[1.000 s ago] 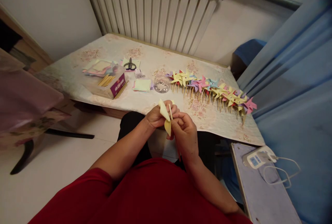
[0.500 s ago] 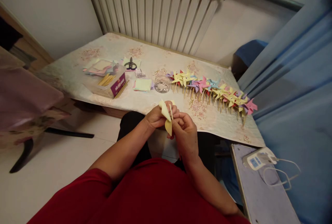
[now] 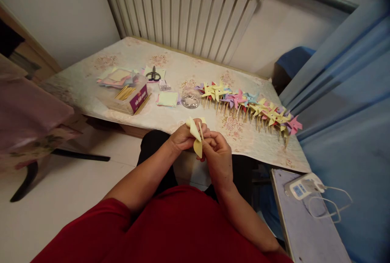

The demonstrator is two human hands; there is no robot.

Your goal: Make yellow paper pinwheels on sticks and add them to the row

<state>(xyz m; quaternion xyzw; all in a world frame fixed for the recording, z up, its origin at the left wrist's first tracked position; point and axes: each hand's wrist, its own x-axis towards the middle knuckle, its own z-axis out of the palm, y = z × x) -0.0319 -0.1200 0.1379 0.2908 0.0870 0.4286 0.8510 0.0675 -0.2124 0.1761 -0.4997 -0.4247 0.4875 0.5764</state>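
Just in front of the table's near edge, both hands are close together around a yellow paper pinwheel (image 3: 197, 147). My left hand (image 3: 183, 135) is closed on its folded paper. A thin wooden stick (image 3: 201, 130) stands at the pinwheel, and my right hand (image 3: 218, 154) pinches at the place where stick and paper meet. The fingertips of the right hand are partly hidden, so the exact grip there is unclear. Beyond the hands lies a round clear dish (image 3: 190, 99) of small shiny pins, beside a stack of coloured paper squares (image 3: 167, 99).
Many finished pinwheels (image 3: 251, 100) lie in a row on the table's right. At left are a clear box of sticks (image 3: 124, 93), paper sheets (image 3: 118, 76) and black scissors (image 3: 153, 75). A power strip (image 3: 301, 188) with a white cable rests on a side board at lower right.
Almost nothing differs. Both hands keep the pinwheel in the same place, and the camera view has shifted very slightly.
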